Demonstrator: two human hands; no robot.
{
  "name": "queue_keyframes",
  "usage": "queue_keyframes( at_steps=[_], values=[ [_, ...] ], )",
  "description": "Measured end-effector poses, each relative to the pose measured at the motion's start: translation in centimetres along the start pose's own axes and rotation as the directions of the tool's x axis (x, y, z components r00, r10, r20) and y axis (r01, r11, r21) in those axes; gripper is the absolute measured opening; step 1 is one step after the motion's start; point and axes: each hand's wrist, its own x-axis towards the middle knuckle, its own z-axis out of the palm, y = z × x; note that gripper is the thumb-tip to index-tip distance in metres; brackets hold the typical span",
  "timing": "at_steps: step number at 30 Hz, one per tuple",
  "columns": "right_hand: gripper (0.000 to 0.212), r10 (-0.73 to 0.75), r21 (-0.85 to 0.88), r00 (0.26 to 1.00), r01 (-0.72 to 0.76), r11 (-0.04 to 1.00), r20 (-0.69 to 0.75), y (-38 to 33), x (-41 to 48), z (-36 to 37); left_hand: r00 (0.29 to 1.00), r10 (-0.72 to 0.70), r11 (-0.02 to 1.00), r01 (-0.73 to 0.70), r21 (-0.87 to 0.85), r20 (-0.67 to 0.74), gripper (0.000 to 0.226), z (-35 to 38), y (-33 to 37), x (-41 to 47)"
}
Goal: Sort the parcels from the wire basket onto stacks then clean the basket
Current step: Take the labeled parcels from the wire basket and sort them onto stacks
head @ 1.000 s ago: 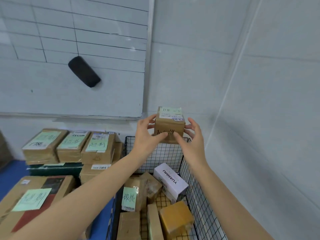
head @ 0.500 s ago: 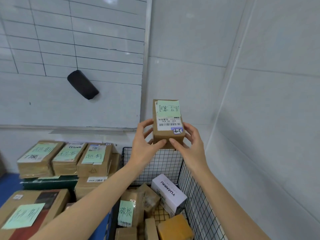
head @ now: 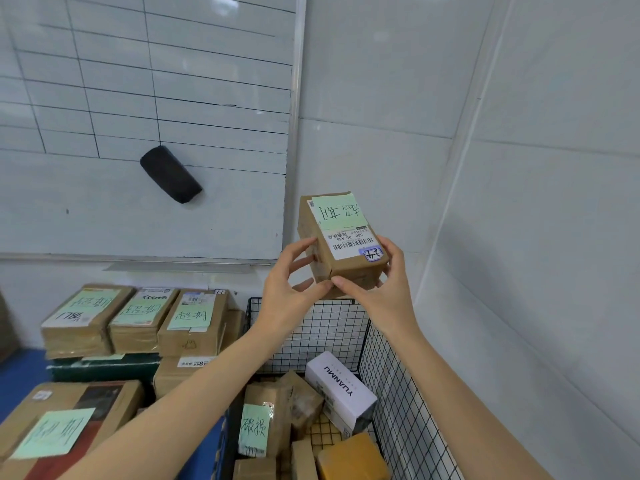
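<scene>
Above the wire basket point(head: 322, 337), a small brown parcel point(head: 356, 270) is held up by both hands, green note point(head: 337, 212) and barcode label point(head: 351, 242) facing the camera (its print upside down). The left hand point(head: 287, 296) pinches the 9 o'clock edge with curled fingers point(head: 300, 244); the right hand point(head: 388, 292) wraps the 3 o'clock side, thumb across the near end. At 7 o'clock stand stacked parcels point(head: 138, 323); a white box point(head: 341, 389) lies in the basket.

Brn parcel point(head: 346, 237) (grn note) above basket point(head: 398, 393)
</scene>
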Motion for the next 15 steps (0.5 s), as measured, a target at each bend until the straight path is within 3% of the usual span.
queue_keyframes(
  at_steps=[7, 15],
  values=[
    [0.092, -0.015, 0.010, 0.998, 0.015, 1.000, -0.055, -0.63, -0.52, 0.59, 1.000, -0.009, 1.000, 0.008, 0.028, 0.016, 0.065, -0.28, 0.61, -0.35],
    [0.092, -0.027, 0.033, 0.999, 0.028, 0.999, -0.038, -0.85, -0.95, 0.17, 0.999, 0.029, 1.000, -0.029, -0.006, 0.030, 0.050, -0.66, 0.72, -0.32]
  ],
)
